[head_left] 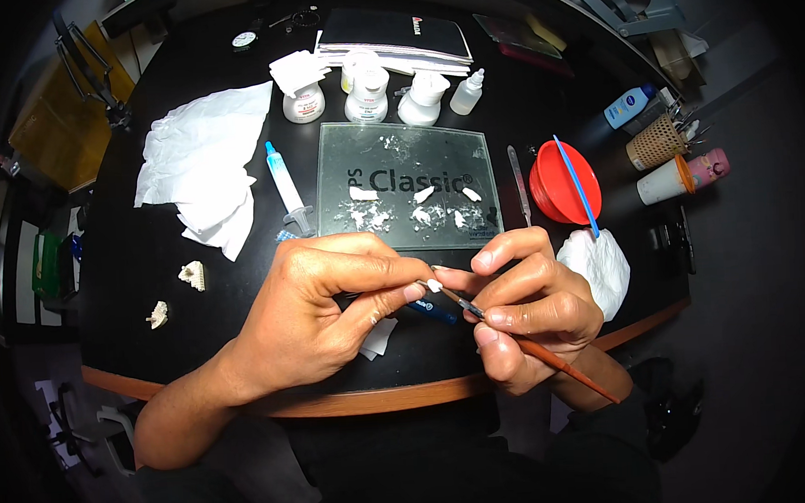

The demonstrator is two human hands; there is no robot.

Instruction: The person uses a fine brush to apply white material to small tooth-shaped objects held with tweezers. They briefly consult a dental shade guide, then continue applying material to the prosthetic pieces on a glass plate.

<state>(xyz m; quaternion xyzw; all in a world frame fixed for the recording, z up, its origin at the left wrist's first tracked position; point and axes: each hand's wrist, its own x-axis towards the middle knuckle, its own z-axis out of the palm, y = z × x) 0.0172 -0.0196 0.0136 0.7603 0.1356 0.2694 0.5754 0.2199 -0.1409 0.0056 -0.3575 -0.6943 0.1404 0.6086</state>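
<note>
Between the thumb and forefinger of my left hand is pinched a small white dental crown. My right hand holds a fine paintbrush with a reddish-brown handle and a metal ferrule. The brush's tip meets the crown or lies right beside it; the fingers partly hide the spot. Just beyond both hands lies a glass mixing slab over a dark printed surface. White paste heaps and crumbly smears sit on it. Under my hands, a dark blue object and a white paper scrap are partly covered.
Left are a syringe, crumpled white tissue and two plaster tooth models. White bottles stand behind the slab. Right are a spatula, a red bowl with a blue stick across it, and a white tissue.
</note>
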